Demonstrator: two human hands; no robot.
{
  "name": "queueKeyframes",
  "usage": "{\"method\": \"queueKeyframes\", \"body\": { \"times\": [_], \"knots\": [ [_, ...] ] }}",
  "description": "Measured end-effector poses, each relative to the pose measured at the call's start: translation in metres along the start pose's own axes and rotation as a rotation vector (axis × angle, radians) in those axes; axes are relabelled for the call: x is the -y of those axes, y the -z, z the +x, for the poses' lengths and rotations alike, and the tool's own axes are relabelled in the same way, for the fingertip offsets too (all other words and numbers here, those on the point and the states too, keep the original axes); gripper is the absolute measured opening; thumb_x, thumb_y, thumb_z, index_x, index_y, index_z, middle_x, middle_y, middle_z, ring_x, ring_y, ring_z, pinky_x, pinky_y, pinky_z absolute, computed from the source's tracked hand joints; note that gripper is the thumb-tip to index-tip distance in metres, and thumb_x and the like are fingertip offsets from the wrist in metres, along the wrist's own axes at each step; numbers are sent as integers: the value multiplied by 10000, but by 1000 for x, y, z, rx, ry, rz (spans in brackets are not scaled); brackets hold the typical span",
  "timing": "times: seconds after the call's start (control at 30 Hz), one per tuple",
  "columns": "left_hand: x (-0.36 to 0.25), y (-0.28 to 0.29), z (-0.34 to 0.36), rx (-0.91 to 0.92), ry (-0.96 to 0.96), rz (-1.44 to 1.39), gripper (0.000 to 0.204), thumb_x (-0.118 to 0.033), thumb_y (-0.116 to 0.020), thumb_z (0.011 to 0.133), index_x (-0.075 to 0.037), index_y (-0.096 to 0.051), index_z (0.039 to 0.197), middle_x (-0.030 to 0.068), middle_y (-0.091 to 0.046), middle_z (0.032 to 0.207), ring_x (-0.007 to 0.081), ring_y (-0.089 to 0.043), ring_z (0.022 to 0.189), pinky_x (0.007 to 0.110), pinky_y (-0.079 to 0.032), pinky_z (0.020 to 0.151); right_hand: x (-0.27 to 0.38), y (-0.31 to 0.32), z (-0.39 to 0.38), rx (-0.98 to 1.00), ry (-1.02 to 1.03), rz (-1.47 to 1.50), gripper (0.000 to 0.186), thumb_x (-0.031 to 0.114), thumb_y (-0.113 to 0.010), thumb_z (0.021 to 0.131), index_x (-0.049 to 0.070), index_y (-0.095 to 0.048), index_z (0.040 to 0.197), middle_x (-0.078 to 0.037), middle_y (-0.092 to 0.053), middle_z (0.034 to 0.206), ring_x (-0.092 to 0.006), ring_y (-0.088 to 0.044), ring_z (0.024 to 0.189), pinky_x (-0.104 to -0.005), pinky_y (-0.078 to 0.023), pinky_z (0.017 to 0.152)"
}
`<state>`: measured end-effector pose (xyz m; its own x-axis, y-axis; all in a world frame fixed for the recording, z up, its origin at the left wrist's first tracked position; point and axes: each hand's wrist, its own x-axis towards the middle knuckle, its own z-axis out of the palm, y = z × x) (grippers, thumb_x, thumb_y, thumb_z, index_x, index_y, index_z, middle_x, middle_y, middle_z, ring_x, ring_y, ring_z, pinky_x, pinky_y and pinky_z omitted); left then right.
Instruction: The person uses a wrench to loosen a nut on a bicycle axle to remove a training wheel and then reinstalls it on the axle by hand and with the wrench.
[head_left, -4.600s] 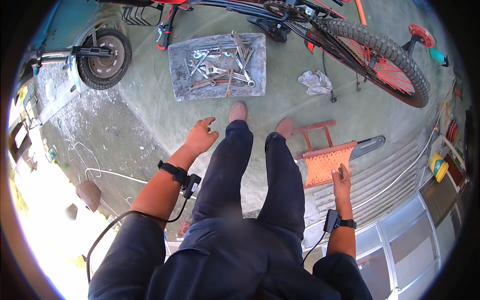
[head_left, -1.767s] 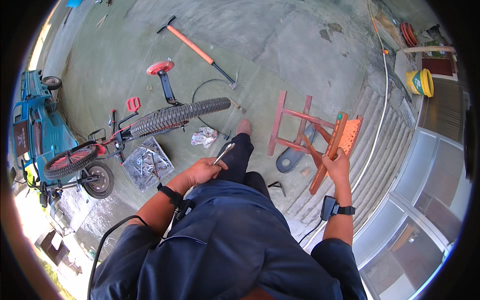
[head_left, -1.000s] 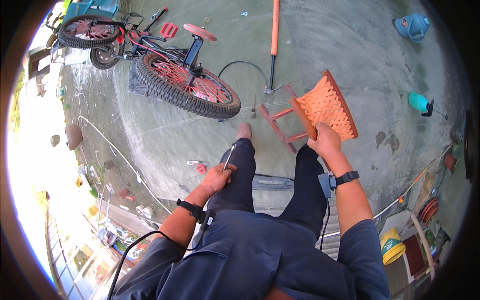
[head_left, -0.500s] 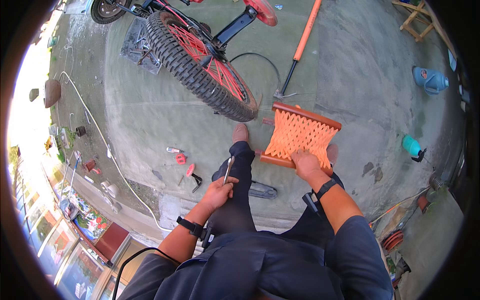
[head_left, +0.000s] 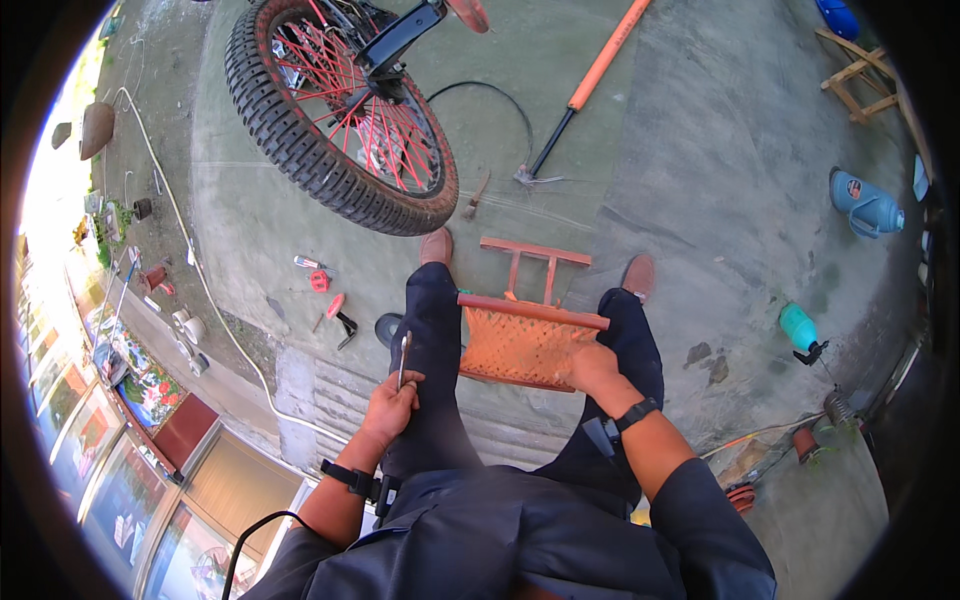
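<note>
Between my legs stands a folding stool with an orange woven seat (head_left: 520, 345) and reddish-brown bars; its lower frame (head_left: 534, 250) rests on the ground just beyond. My right hand (head_left: 590, 367) is closed on the right end of the seat's near edge, where its fingers are partly hidden and blurred. A metal wrench (head_left: 405, 352) points up out of my closed left hand (head_left: 391, 405), which is over my left thigh. Ahead of my left shoe is a knobbly-tyred wheel (head_left: 330, 185) with red spokes, part of a bike.
Left of my leg lie a screwdriver (head_left: 308, 262), a red piece (head_left: 319, 281) and a red-and-black part (head_left: 344, 325). A small brush (head_left: 474, 203) and an orange pump (head_left: 600, 65) lie ahead. At right are a blue jug (head_left: 865, 205) and a teal spray bottle (head_left: 798, 327).
My right hand has brought the stool left and closer, between my legs, and its seat is tilted differently. My feet are now wider apart. The wrench stays in my left hand.
</note>
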<state>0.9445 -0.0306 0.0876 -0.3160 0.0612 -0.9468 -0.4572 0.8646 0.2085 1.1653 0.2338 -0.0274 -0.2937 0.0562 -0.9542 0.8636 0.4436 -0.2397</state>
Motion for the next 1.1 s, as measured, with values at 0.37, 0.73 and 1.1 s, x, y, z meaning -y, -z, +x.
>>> {"method": "queueKeyframes", "body": {
  "times": [0.37, 0.73, 1.1],
  "knots": [
    [-17, 20, -88, 145, -39, 725, 346, -390, -677, 834, -51, -604, 812, 161, -662, 762, 354, -648, 738, 420, -504, 685, -76, 33, -232, 56, 16, 61, 420, 478, -741, 751, 80, -614, 710, -109, -633, 731, -323, -632, 741, -433, -490, 650],
    [11, 55, -133, 631, -31, 283, 187, -231, -656, 879, -46, -634, 883, 19, -627, 739, 133, -586, 709, 308, -481, 672, -41, 85, -271, 384, 232, 98, 369, 366, -680, 855, 66, -541, 692, -114, -514, 632, -283, -494, 603, -369, -423, 597],
    [-25, 88, -18, 382, -171, 283, 287, -305, -567, 964, -39, -619, 869, 25, -579, 614, 96, -544, 603, 272, -450, 570, 100, 90, -95, 149, 210, -243, 403, 466, -607, 843, 84, -704, 923, -157, -686, 902, -346, -645, 890, -437, -505, 768]
  ]
}}
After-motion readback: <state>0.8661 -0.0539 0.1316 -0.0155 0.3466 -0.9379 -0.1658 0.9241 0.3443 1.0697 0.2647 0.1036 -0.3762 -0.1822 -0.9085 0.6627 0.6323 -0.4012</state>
